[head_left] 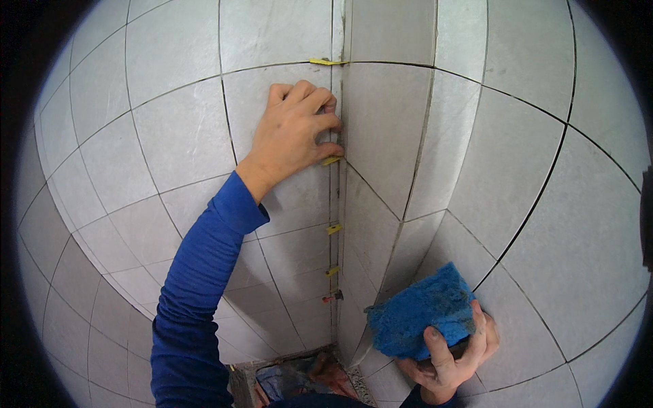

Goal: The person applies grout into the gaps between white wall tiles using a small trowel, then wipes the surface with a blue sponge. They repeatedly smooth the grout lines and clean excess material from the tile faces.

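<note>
My left hand point(292, 132) is up against the tiled wall at the vertical corner seam point(334, 197). Its fingers are curled in a pinch at the seam; whatever lies between the fingertips is hidden. Right below the thumb, a yellow tile wedge point(331, 161) sticks out of the seam. Lower down, my right hand point(452, 357) grips a thick blue sponge point(422, 313) with grey smears, thumb in front and fingers around its lower edge. The sponge is close to the right-hand tiled wall point(524, 204).
More yellow wedges sit in the seam: one above point(326, 62), one below point(333, 229) and a lower one point(332, 270). A small red and dark piece point(333, 296) pokes out beneath them. At the floor lies a stained, dark reddish patch point(306, 377) with rough edges.
</note>
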{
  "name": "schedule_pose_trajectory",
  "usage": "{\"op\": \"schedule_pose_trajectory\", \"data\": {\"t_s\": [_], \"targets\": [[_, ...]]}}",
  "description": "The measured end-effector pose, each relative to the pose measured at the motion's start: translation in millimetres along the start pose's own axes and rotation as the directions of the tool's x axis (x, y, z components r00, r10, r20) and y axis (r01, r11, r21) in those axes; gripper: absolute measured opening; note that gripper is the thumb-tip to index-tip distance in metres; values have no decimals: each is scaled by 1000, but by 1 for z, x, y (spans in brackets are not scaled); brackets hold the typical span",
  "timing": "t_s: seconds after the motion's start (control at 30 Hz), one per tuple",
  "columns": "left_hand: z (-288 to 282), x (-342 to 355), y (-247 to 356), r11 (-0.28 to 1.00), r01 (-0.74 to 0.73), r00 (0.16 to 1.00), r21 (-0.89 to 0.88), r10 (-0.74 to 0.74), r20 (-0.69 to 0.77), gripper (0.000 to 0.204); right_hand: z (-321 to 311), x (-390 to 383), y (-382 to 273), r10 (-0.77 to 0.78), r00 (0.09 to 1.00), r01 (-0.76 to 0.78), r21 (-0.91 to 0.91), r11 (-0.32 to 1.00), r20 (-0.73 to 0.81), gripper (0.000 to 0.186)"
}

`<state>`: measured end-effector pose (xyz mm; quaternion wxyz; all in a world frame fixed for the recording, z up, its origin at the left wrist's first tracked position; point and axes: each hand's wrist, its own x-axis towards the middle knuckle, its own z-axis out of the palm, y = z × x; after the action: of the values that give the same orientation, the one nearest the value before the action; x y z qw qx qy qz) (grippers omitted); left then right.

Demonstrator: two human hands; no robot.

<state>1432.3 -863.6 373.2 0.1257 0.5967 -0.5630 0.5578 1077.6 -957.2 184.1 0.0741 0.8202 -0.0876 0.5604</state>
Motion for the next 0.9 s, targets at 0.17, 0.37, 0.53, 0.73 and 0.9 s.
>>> {"op": "schedule_pose_trajectory", "data": {"t_s": [0.17, 0.37, 0.53, 0.73, 0.9], "targets": [[1, -1, -1, 1000, -15, 1000, -23, 14, -17, 31, 1, -1, -2, 29, 999, -29, 3, 1000, -20, 56], [3, 0, 0, 999, -12, 1000, 46, 13, -17, 28, 0, 0, -3, 31, 999, -32, -8, 999, -7, 60], [4, 1, 2, 1000, 2, 1000, 22, -1, -18, 29, 1, 1, -3, 21, 1000, -21, -19, 1000, -16, 64], [2, -1, 1, 1000, 12, 1000, 1, -12, -16, 30, 5, 1, -3, 28, 998, -28, 4, 1000, -53, 65], [5, -2, 2, 999, 31, 999, 20, -31, 10, 30, 2, 1, -4, 53, 998, -54, -16, 998, -15, 66]]}}
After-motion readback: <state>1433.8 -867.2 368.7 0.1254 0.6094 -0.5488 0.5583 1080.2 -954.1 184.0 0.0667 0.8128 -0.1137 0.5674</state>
